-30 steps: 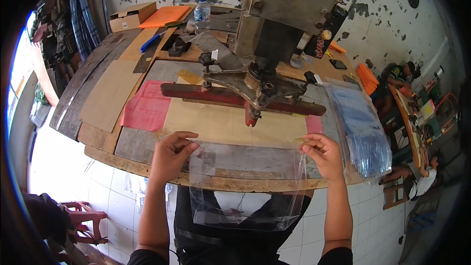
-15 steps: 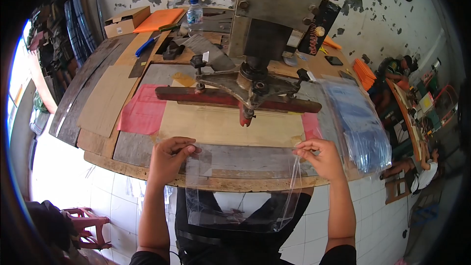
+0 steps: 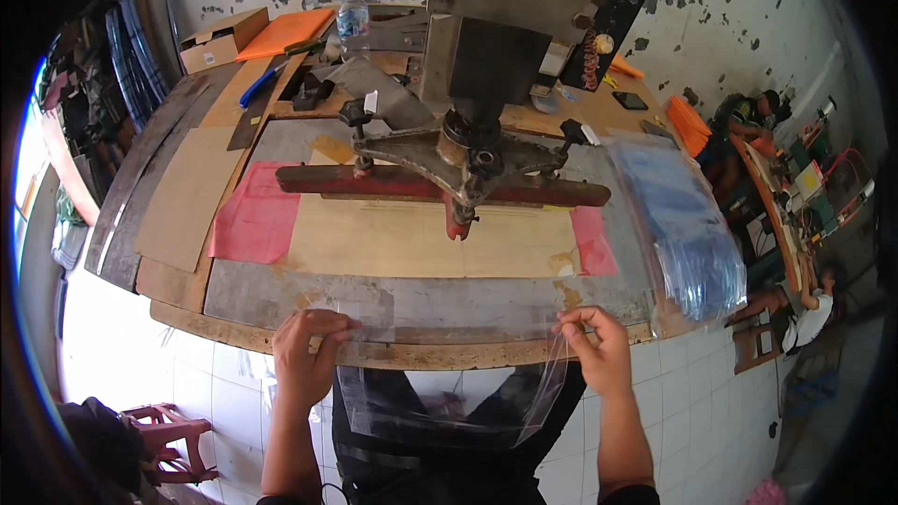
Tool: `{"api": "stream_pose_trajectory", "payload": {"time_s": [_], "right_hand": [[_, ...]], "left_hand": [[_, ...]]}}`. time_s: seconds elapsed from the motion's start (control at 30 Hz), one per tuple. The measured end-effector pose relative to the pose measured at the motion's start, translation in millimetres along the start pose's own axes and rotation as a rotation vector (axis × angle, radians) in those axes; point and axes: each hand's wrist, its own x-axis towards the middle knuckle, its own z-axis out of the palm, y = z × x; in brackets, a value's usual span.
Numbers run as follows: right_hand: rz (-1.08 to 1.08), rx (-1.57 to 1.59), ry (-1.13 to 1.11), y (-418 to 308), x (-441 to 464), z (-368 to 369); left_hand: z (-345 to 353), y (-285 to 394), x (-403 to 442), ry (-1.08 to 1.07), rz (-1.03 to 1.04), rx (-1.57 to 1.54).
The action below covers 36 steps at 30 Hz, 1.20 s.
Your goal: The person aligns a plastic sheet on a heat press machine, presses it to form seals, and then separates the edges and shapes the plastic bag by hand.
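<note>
A colourless, see-through, thin plastic piece (image 3: 449, 397) hangs between the two grips, its upper corners caught at the fingertips. The left hand (image 3: 304, 346) pinches one corner between thumb and forefinger; the right hand (image 3: 597, 346) pinches the opposite corner in the same way. From the grips the plastic drops past the near edge of the table, its bottom edge sagging in a shallow curve over the person's black-clothed lap (image 3: 421, 468). It is glossy and limp, with pale glints along the bottom edge, and bright creased lines run down from just below the right grip. Whether it is one layer or two I cannot tell.

Just below the line between the grips, seen through the plastic, runs the worn tan wooden table edge (image 3: 468, 356). Beyond the grips lies a flat, pale yellow rectangular sheet (image 3: 421, 248), under a long dark-red metal press bar (image 3: 369, 184). To the right of the right grip, well apart from it, lies a stack of shiny bluish clear plastic sheets (image 3: 675, 220).
</note>
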Motion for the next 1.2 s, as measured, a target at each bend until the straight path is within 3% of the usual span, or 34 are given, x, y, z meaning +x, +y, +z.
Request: {"api": "stream_pose_trajectory", "payload": {"time_s": [0.07, 0.17, 0.27, 0.7, 0.87, 1.03, 1.1, 1.17, 1.2], "right_hand": [[-0.065, -0.048, 0.121, 13.0, -16.7, 12.5], [-0.045, -0.025, 0.225, 19.8, -31.5, 30.1], [-0.349, -0.25, 0.329, 44.2, -36.3, 38.4], [-0.883, -0.452, 0.6, 91.0, -8.3, 65.7], [-0.909, -0.559, 0.629, 101.3, -6.3, 65.3], [-0.854, -0.578, 0.563, 61.4, -10.9, 53.3], [-0.918, -0.301, 0.47, 47.1, -13.4, 45.3], [-0.798, -0.159, 0.434, 33.5, -19.3, 36.7], [-0.699, -0.217, 0.45, 15.3, -20.6, 33.0]], "left_hand": [[-0.3, -2.8, -11.3, 0.011, 0.138, 0.112], [8.4, -18.2, -31.0, 0.066, 0.178, 0.097], [12.8, -21.2, -37.3, 0.076, 0.211, 0.177], [31.4, -50.7, -66.6, 0.148, 0.28, 0.317], [35.5, -56.5, -66.2, 0.172, 0.337, 0.357], [24.2, -45.5, -55.0, 0.182, 0.363, 0.317], [11.4, -38.1, -52.0, 0.183, 0.379, 0.284], [-0.6, -29.3, -47.4, 0.115, 0.279, -0.059], [1.2, -20.1, -41.8, 0.21, 0.259, -0.133]]}}
